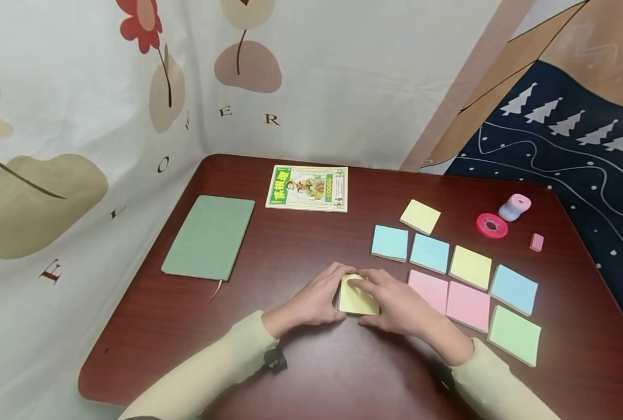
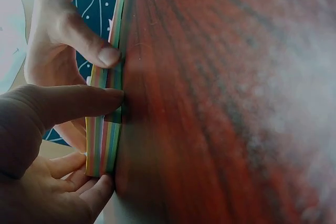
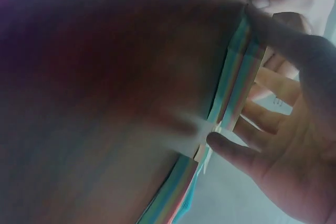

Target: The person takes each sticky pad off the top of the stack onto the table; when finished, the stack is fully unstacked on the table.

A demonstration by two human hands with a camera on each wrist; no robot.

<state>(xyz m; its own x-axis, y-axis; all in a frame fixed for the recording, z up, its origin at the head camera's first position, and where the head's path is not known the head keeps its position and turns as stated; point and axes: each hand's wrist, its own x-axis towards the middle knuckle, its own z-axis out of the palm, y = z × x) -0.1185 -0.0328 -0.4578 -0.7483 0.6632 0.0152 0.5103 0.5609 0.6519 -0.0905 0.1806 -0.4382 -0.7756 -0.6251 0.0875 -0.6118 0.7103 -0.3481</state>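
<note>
A thick multicoloured sticky-note pad point(image 1: 357, 298) with a yellow top sheet lies on the dark red table point(image 1: 301, 373) near the front middle. My left hand point(image 1: 338, 291) grips its left edge. In the left wrist view the left hand point(image 2: 109, 140) has its thumb on one face of the pad point(image 2: 102, 145) and its fingers curled under the other. My right hand point(image 1: 368, 290) covers the pad's right side, fingers over the top sheet. The right wrist view shows the right hand point(image 3: 233, 77) pinching the pad point(image 3: 231, 98) between thumb and fingers.
Several single sticky notes in yellow point(image 1: 420, 216), blue point(image 1: 390, 242), pink point(image 1: 468, 305) and green point(image 1: 514, 335) lie spread to the right. Beyond them are a pink tape roll point(image 1: 492, 226), a pastel dispenser point(image 1: 514, 207) and a pink eraser point(image 1: 536, 242). A green notebook point(image 1: 209, 236) and a booklet point(image 1: 307, 188) lie at back left.
</note>
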